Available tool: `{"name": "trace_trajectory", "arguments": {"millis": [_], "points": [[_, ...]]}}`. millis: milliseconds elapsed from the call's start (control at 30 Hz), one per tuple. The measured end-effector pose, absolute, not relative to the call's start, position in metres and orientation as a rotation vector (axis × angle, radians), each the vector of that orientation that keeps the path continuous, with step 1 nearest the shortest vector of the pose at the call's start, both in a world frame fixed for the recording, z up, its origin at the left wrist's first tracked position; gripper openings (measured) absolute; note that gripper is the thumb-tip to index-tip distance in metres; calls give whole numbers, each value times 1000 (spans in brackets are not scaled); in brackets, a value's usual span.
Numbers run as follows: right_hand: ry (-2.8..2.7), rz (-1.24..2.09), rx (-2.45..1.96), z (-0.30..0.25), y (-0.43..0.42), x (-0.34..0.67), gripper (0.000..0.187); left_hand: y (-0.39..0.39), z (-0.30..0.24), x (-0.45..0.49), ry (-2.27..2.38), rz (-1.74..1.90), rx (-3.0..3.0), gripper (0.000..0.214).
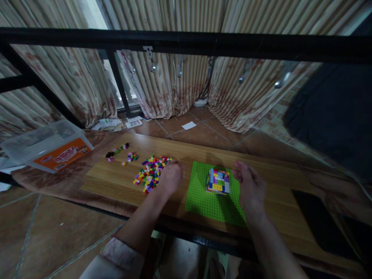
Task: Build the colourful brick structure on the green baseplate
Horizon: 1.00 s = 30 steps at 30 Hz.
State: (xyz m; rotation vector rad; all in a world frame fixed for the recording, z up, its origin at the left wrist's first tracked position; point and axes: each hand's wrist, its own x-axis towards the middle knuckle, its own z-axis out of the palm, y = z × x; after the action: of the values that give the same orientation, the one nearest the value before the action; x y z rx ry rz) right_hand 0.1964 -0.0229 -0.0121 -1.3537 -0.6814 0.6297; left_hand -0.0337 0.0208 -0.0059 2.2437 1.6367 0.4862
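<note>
A person's left hand (172, 176), fingers curled downward, works at the near right side of a heap of loose toy bricks (151, 174), its fingertips too hidden to tell whether they pinch a piece. The right hand (252, 190) hovers over the right edge of a green baseplate (200, 201), thumb and fingers bent toward one another; whether anything is caught between them cannot be told. Between the two hands, nearer the right, a boxy brick structure (218, 181) stands upright on the baseplate, its top a patchwork of yellow, blue, white, purple and red, just left of the right fingertips and apart from them. Farther left of the left hand, past the heap, lie a small brick cluster (132, 157) and a strand of dark, green and pink pieces (117, 150), all on a wood-grain tabletop (177, 149). Well to that hand's left sits a clear plastic box (43, 143) bearing an orange label (62, 155). To the right hand's right lies a flat black object (322, 224). Beyond both hands, a black bar (186, 42) hung with metal hooks (180, 66) crosses in front of striped curtains (171, 85).
</note>
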Motion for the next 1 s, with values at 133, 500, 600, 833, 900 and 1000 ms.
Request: {"name": "trace_trajectory", "arguments": {"millis": [133, 500, 600, 833, 900, 1000], "points": [[-1013, 675, -1324, 2, -33, 185, 20, 14, 5, -21, 1231, 775, 1727, 14], [-1444, 536, -1196, 16, -51, 168, 9, -15, 26, 19, 702, 802, 694, 29], [-1475, 436, -1218, 16, -55, 168, 10, -16, 26, 25, 717, 793, 728, 28], [-1352, 361, -1323, 9, -50, 197, 14, -14, 25, 31, 874, 891, 939, 22], [-1277, 359, -1397, 3, -46, 212, 17, -11, 23, 29, 985, 958, 976, 18], [-1245, 436, -1491, -6, -41, 227, 21, -7, 20, 26, 1144, 1010, 1024, 17]]}}
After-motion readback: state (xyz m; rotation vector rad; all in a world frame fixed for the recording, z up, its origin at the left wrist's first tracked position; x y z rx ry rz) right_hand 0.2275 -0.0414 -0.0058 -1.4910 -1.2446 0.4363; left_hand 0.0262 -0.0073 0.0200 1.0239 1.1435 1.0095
